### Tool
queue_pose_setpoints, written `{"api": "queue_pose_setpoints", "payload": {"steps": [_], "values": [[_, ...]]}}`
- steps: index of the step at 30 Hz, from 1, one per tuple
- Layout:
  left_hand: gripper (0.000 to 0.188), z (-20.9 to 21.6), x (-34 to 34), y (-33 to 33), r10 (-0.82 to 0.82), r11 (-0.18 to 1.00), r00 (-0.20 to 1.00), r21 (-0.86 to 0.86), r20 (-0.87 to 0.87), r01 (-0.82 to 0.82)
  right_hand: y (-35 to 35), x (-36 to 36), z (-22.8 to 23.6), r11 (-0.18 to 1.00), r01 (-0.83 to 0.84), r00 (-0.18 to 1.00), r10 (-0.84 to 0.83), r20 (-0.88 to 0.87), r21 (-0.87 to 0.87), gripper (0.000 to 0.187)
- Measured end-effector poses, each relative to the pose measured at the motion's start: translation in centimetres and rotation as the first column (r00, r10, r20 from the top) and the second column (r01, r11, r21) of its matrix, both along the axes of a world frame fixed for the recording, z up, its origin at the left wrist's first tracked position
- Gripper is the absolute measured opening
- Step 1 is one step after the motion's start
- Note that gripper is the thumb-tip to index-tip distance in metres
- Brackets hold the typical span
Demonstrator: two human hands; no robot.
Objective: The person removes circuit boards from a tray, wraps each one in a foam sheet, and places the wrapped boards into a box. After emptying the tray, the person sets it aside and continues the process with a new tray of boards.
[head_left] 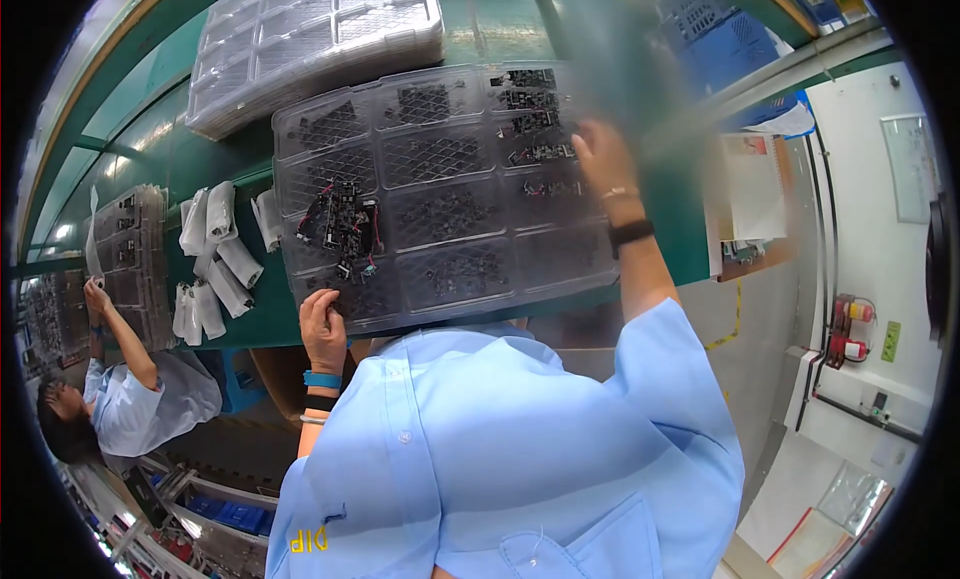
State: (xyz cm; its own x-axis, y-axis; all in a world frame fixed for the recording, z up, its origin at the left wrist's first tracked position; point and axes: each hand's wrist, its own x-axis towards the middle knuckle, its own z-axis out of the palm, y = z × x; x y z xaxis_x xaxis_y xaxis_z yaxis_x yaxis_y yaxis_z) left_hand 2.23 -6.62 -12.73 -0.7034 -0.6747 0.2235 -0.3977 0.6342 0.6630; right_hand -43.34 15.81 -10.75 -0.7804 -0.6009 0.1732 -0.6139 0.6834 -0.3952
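Observation:
A clear plastic tray (452, 179) with several compartments lies on the green bench in front of me, small dark parts showing in it. My left hand (322, 331) is at its near left corner, fingers curled at the edge. Just beyond that hand, black circuit boards with red wires (343, 224) lie heaped on the left side. My right hand (606, 161) is at the tray's right side, beside a column of small black circuit boards (530, 119). Its fingertips are partly lost in a pale blur, and whether they hold anything is unclear.
A stack of clear trays (315, 49) stands behind. White wrapped bundles (220, 264) lie left of the tray. Farther left, a co-worker (150, 399) reaches toward other trays (140, 259). Blue bins (730, 49) sit at the far right, with papers (750, 184) nearer.

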Motion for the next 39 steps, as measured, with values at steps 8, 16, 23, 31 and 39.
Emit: {"api": "queue_pose_setpoints", "payload": {"steps": [8,16,23,31,39], "values": [[0.026,-0.3,-0.3,0.1,0.051,0.999,0.999,-0.015,0.015,-0.051,-5.4,-1.0,-2.1,0.966,0.098,0.984,-0.058,-0.166,0.241,0.043],[0.025,-0.6,-0.6,0.0,0.071,0.997,0.997,-0.042,0.027,-0.070,-3.7,-1.9,-0.8,0.959,0.017,1.000,-0.016,-0.004,0.283,0.044],[0.026,-0.8,-0.8,0.0,0.089,0.994,0.996,-0.060,0.022,-0.087,-1.8,-1.0,1.5,0.958,-0.229,0.973,0.230,0.016,0.173,0.036],[0.025,-0.5,-1.5,-0.3,0.090,0.992,0.996,-0.085,0.014,-0.089,-1.2,-1.0,-1.5,0.882,-0.307,0.929,0.359,-0.086,0.358,0.031],[0.022,-0.2,-1.0,-0.1,0.144,0.987,0.988,-0.081,0.051,-0.140,-9.8,10.3,4.0,0.765,-0.623,0.778,0.627,-0.034,-0.163,0.016]]}}
